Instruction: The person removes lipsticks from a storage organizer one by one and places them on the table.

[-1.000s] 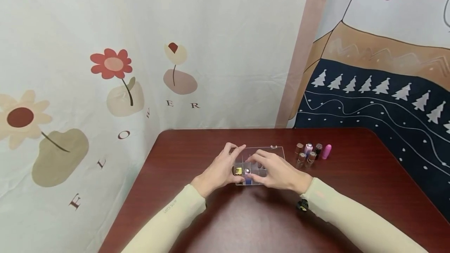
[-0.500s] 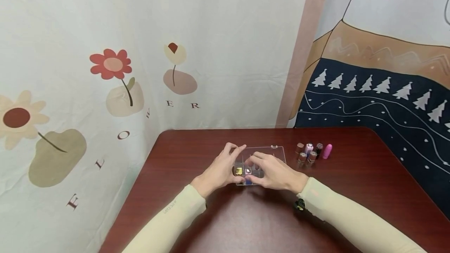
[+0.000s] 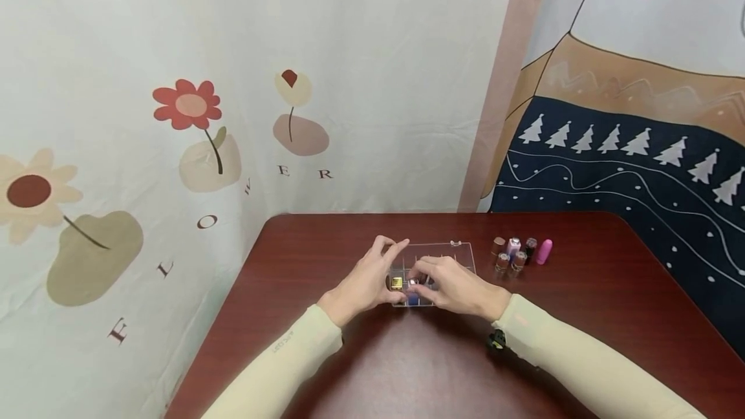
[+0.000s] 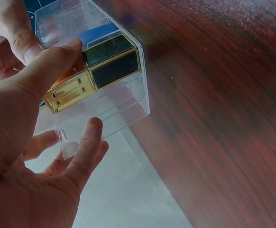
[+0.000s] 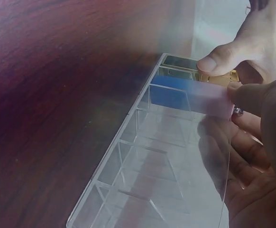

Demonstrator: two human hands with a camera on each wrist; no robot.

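Note:
A clear compartmented lipstick organizer (image 3: 461, 252) sits on the table between both hands. My left hand (image 3: 362, 278) holds its left end, thumb toward the front and fingers spread along the other side. That thumb rests by a gold and black lipstick (image 4: 110, 61), which stands in the end compartment. My right hand (image 3: 460, 286) pinches the upper end of a pink and blue lipstick (image 5: 176, 92) between thumb and fingers. Its blue part is inside the neighbouring compartment. In the right wrist view the compartments farther along hold nothing.
Right of the organizer stands a group of several brown, pink and black lipstick tubes (image 3: 503, 262), with a bright pink tube (image 3: 544, 251) at its right end. A printed curtain (image 3: 378, 83) hangs behind the dark red table (image 3: 314, 244).
My right hand's fingers have drawn in and moved slightly left, closing round the top of the pink and blue lipstick. The left hand stays almost still.

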